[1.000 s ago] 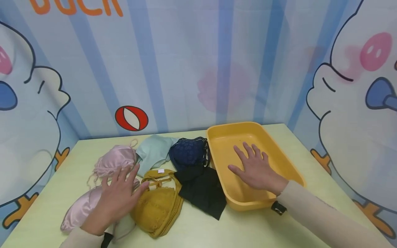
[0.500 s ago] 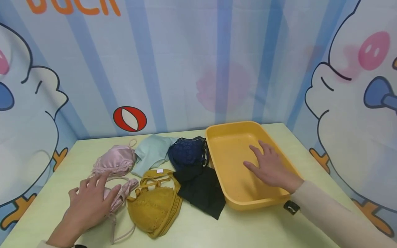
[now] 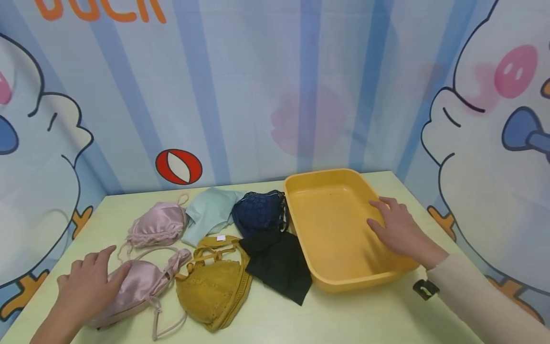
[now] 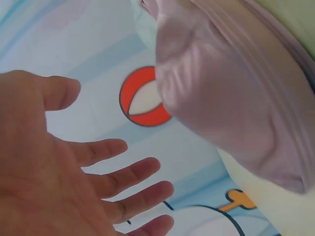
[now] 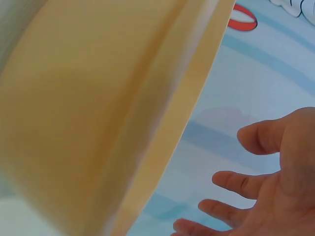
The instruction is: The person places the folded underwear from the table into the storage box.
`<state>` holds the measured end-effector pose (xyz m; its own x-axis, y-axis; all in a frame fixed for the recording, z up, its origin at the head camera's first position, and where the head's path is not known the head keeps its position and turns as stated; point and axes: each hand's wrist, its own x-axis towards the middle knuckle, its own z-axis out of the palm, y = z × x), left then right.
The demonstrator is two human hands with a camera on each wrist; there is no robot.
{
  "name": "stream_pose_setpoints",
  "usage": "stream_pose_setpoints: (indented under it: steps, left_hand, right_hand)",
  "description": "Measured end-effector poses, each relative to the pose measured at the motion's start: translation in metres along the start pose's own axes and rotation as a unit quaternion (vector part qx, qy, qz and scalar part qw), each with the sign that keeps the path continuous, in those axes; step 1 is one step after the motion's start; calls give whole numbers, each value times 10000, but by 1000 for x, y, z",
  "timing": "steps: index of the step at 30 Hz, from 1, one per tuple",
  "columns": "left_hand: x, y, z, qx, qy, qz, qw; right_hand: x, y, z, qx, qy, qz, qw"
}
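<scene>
My left hand (image 3: 88,286) hovers at the left side of a shiny pink bra (image 3: 139,284) near the table's front left; its fingers are spread and hold nothing. In the left wrist view the pink bra (image 4: 221,88) is apart from the fingers. Over the right rim of a yellow plastic tub (image 3: 331,224), my right hand (image 3: 404,231) is held with loosely bent fingers and nothing in them. The right wrist view has the tub's wall (image 5: 162,137) beside that hand, with a gap between them.
Beside the near pink bra lies a mustard bra (image 3: 215,291). Behind are another pink bra (image 3: 161,222), a pale green garment (image 3: 212,210) and a navy lace bra (image 3: 259,212). A black garment (image 3: 281,265) lies against the tub's left side. A printed curtain (image 3: 258,95) hangs behind the table.
Both hands have moved apart: the left hand to the left and down, uncovering the near pink bra, the right hand rightward from above the tub's middle to its right rim.
</scene>
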<state>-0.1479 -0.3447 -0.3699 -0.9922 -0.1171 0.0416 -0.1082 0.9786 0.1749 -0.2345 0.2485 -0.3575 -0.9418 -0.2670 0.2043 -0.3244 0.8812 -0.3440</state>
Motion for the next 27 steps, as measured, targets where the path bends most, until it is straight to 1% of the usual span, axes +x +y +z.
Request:
stream_pose_setpoints:
  steps: [4, 8, 12, 15, 18, 20, 23, 27]
  left_hand:
    - [1, -16, 0, 89, -231, -284, 9993]
    - [3, -28, 3, 158, -457, -628, 9969]
    - [4, -38, 7, 146, -858, -777, 9932]
    - [5, -45, 8, 74, -1203, -855, 9890]
    - [5, -51, 11, 2, -1476, -931, 9847]
    - [5, -55, 13, -40, -1617, -876, 9829]
    - [6, -60, 16, -157, -1775, -650, 9818]
    - [8, -64, 20, -404, -1849, -330, 9814]
  right_hand:
    - [0, 16, -3, 38, -128, 93, 9999]
    - [0, 34, -3, 105, -297, 299, 9991]
    - [-1, 52, -1, 88, -471, 608, 9970]
    - [-1, 62, 2, 39, -598, 707, 9957]
    - [-1, 66, 5, 40, -658, 729, 9952]
    - [-1, 66, 7, 116, -635, 756, 9950]
    - [-1, 65, 9, 195, -495, 726, 9959]
    - [-1, 64, 9, 245, -389, 705, 9965]
